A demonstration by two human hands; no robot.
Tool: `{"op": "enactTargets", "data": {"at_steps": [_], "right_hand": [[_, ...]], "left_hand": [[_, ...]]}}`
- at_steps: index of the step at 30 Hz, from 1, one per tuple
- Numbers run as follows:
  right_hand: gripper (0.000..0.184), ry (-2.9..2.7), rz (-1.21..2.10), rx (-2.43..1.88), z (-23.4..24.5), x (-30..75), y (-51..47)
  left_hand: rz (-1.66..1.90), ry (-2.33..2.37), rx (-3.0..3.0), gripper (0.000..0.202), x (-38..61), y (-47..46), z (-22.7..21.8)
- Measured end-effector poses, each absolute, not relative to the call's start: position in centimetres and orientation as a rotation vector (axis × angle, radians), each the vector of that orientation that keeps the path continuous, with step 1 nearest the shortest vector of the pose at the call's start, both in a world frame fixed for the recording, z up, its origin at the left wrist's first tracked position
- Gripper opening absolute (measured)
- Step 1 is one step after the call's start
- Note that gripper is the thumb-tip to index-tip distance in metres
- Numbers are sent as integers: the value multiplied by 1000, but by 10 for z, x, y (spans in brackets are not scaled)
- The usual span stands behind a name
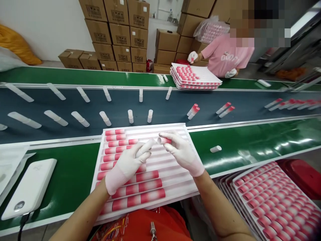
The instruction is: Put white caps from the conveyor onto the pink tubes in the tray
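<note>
My gloved left hand [126, 164] is closed around a slim white tube [146, 147], tilted up toward the right. My gloved right hand [183, 152] pinches a short pink-and-white cap [164, 140], its open end facing the tube. The two pieces are close together; whether they touch I cannot tell. Both hands are above a white grooved tray [175, 177]. Rows of pink-and-white caps [151, 195] lie in its grooves, mostly on the left side. My left hand and forearm hide some of them.
Beyond the tray, a dark conveyor belt [117, 110] carries white tubes [80, 118] and pink-topped tubes [194, 113]. A loose white piece [216, 149] lies to the right. A white power bank [30, 187] is at left, stacked cap trays [278, 201] at lower right. A co-worker [227, 55] stands opposite.
</note>
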State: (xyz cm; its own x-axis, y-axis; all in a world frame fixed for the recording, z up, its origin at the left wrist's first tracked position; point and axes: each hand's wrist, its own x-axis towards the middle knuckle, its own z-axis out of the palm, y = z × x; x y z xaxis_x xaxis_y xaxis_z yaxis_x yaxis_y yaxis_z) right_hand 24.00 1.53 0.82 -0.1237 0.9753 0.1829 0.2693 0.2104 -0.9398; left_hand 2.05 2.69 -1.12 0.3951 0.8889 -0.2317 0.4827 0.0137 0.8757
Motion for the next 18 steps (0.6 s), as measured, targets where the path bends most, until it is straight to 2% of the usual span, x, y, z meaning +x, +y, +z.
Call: {"op": "enactTargets", "data": {"at_steps": [4, 8, 11, 15, 18], "right_hand": [[32, -1632, 1071, -1110, 13, 245, 19], [39, -1419, 1249, -1023, 14, 238, 25], [40, -1284, 1355, -1011, 12, 227, 25], [44, -1204, 1307, -1023, 10, 206, 18], [30, -1225, 1156, -1114, 8, 191, 13]], "left_hand": [[382, 1236, 1561, 48, 27, 29, -3], [359, 1331, 1649, 35, 36, 31, 0], [380, 1385, 1709, 33, 44, 37, -6], [429, 1406, 1768, 26, 55, 49, -22], [489, 1354, 1744, 18, 59, 55, -36]]}}
